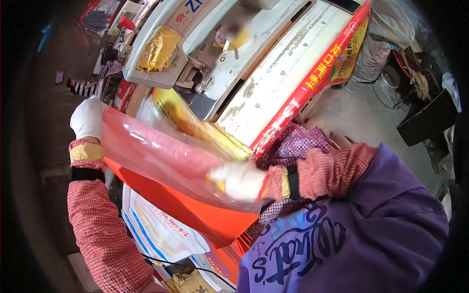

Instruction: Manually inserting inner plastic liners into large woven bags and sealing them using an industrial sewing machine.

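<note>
My left hand [87, 118], in a white knit glove, is closed on the left end of a clear plastic film [161, 146]. A large red sheet [195, 207] lies under and behind the film, and both hang slanting across my front. On the film's right part is my right hand [242, 180], gloved in white with yellow at the fingertips. It looks closed on the film, though motion blurs its fingers. Just beyond the film stands a pale industrial sewing machine [156, 53] with a worn white table [278, 63].
Red printed sacking [312, 83] covers the table's near edge, and yellow sacking [195, 122] hangs at its left end. Below the red sheet are white printed bags [156, 224] and a black cable [176, 264]. A dark box [427, 117] and stuffed sacks [371, 58] stand at right.
</note>
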Demonstrator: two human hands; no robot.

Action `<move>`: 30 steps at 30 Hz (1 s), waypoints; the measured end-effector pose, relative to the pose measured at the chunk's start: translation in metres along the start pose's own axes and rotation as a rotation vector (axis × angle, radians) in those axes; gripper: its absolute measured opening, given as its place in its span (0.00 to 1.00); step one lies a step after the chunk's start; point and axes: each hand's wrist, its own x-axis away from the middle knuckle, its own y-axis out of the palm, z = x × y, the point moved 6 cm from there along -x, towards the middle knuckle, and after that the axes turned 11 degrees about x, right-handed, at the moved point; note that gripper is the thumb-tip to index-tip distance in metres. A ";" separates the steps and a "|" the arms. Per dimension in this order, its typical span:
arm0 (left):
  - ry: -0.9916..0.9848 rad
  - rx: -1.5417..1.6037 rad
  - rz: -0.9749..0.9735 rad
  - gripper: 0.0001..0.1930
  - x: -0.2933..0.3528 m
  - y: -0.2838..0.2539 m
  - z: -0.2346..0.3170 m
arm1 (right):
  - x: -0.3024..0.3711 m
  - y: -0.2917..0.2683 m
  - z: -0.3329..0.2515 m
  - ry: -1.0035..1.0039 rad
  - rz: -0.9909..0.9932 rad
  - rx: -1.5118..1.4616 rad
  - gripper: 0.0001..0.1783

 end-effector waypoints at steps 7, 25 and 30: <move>0.020 0.023 -0.086 0.17 0.009 0.000 0.016 | -0.031 -0.080 0.033 0.091 0.273 -0.095 0.50; 0.133 0.072 0.003 0.17 0.008 0.010 0.032 | -0.027 -0.032 0.019 0.188 0.084 -1.501 0.26; 0.052 0.123 -0.016 0.17 0.009 0.005 0.027 | -0.043 -0.035 0.006 0.195 -0.167 -0.350 0.21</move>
